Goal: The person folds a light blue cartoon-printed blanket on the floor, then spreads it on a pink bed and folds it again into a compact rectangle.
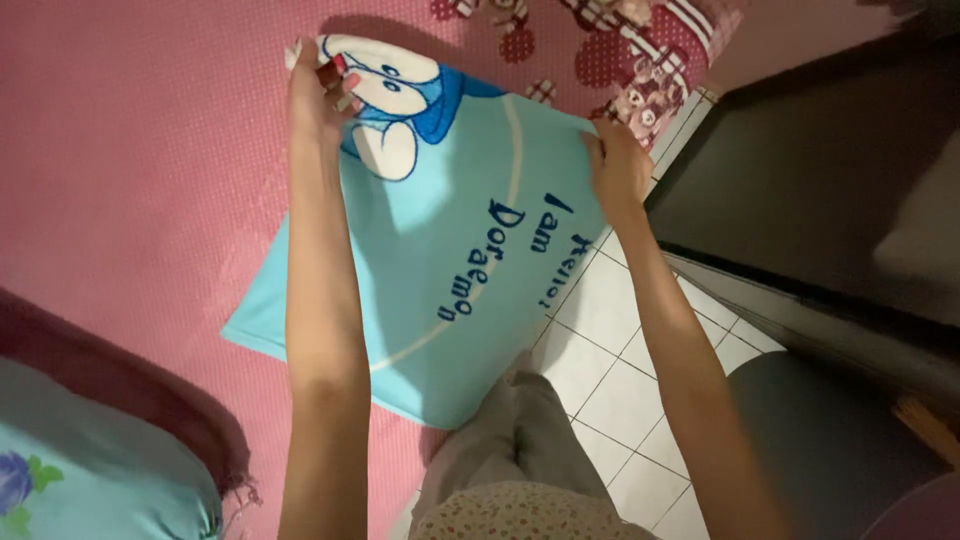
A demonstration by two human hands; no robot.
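Note:
A light blue pillowcase [440,260] with a blue and white cartoon figure and dark blue lettering is held out flat in front of me, over a pink bed sheet [130,170]. My left hand [318,95] grips its far left corner, by the cartoon figure. My right hand [615,165] grips the far right corner. Both arms reach forward and the near edge of the pillowcase hangs down toward my legs.
A red and white patterned blanket [630,50] lies at the far end of the bed. A pale blue flowered pillow [90,470] sits at the lower left. White tiled floor [620,360] lies to the right, beside a dark cabinet [820,170].

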